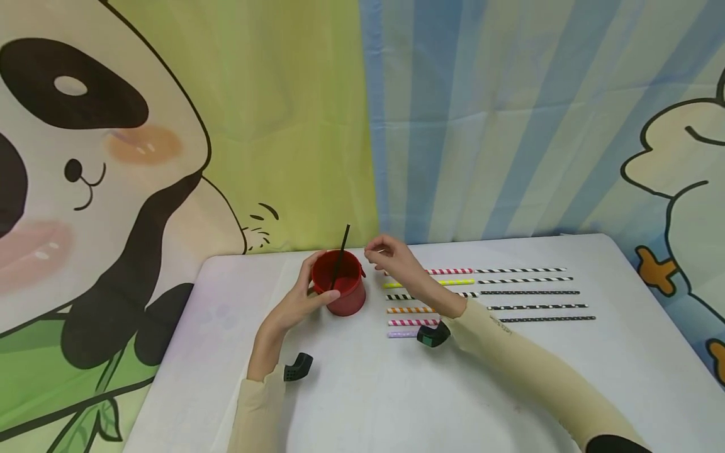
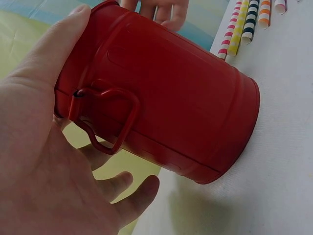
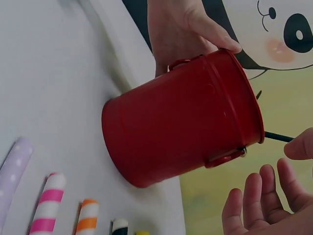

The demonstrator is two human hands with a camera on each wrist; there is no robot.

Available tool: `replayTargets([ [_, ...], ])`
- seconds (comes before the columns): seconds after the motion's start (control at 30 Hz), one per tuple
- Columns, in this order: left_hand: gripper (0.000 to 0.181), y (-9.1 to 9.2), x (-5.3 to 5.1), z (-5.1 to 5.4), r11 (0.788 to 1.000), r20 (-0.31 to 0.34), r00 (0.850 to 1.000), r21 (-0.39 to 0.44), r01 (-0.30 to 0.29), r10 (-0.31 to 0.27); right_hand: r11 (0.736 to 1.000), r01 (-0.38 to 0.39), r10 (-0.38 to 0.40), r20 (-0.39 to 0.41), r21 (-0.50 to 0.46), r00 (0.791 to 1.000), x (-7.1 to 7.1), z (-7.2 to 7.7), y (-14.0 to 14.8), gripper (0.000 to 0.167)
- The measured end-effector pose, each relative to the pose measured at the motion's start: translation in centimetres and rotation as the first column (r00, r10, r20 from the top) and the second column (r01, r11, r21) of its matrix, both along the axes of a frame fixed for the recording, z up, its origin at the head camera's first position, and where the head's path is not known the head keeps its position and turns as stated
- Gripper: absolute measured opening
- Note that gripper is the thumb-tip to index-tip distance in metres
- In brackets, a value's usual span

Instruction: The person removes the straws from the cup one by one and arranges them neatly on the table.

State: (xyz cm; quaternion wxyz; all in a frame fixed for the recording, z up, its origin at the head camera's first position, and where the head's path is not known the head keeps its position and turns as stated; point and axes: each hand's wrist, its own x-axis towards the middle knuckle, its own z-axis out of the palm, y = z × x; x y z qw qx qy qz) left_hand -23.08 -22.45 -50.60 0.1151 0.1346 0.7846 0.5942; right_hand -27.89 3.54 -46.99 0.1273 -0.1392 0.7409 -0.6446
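Note:
A small red metal bucket [image 1: 354, 298] with side handles stands on the white table. My left hand [image 1: 303, 299] grips it by the rim, thumb on the near side and fingers round the far left. One thin black straw [image 1: 342, 246] leans inside the bucket, its upper end above the rim. Just right of the bucket, my right hand [image 1: 396, 257] hovers with loosely bent fingers, and nothing shows between them. In the right wrist view the straw's end [image 3: 279, 136] lines up with the right thumb [image 3: 301, 144], but the head view shows them apart.
Striped and dotted paper straws lie in two columns right of the bucket: coloured ones such as the yellow straw [image 1: 455, 282], and black-and-white ones such as the dotted straw [image 1: 546, 319]. The right forearm [image 1: 510, 343] passes over some. A printed curtain [image 1: 317, 126] hangs behind the table [image 1: 351, 390].

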Motion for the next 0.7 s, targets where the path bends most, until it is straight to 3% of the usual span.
replayTargets([
  [0.27, 0.085, -0.1, 0.1, 0.0, 1.000, 0.000, 1.000, 0.011, 0.006, -0.006, 0.997, 0.006, -0.005, 0.019, -0.074, 1.000, -1.1, -0.9, -2.6, 0.022],
  [0.7, 0.087, 0.1, 0.3, 0.2, 1.000, -0.001, 1.000, 0.008, 0.008, -0.008, 0.997, 0.030, -0.027, 0.035, -0.078, 0.999, -1.2, -0.9, -4.5, 0.020],
])
